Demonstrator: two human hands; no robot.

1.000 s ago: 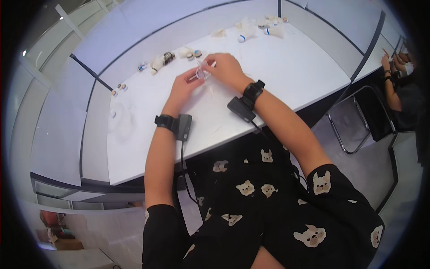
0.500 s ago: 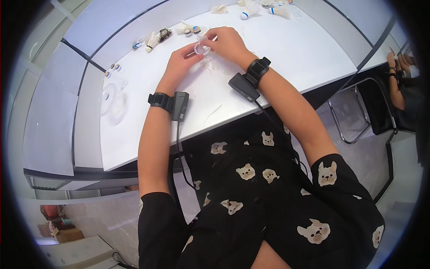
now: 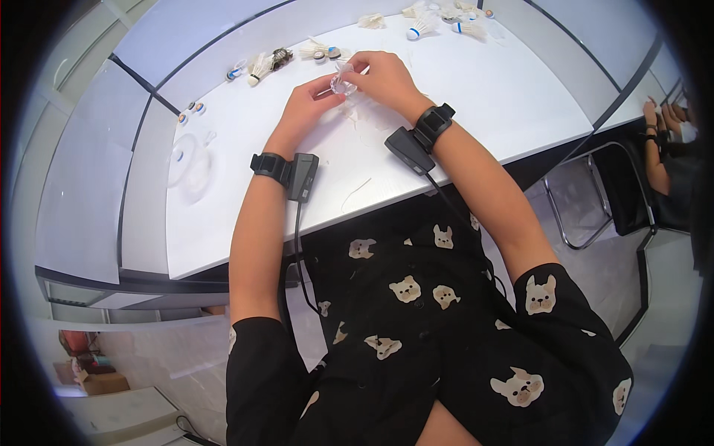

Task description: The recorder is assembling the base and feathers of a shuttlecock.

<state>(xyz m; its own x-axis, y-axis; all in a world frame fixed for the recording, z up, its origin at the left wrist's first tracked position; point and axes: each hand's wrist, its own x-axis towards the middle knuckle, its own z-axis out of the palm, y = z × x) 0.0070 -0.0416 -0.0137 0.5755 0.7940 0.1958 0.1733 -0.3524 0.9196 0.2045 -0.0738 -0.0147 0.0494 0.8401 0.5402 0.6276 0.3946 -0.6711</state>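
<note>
A clear piece (image 3: 343, 82), pinched from both sides
Left hand (image 3: 306, 106) grips its left, right hand (image 3: 383, 79) its upper right; its long axis, I can't tell.

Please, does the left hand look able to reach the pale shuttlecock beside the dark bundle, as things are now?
Probably yes: the pale shuttlecock lies beyond the left hand, and nothing visible stands between them. However, that hand holds a small transparent object, so it would likely need to let go first.
</note>
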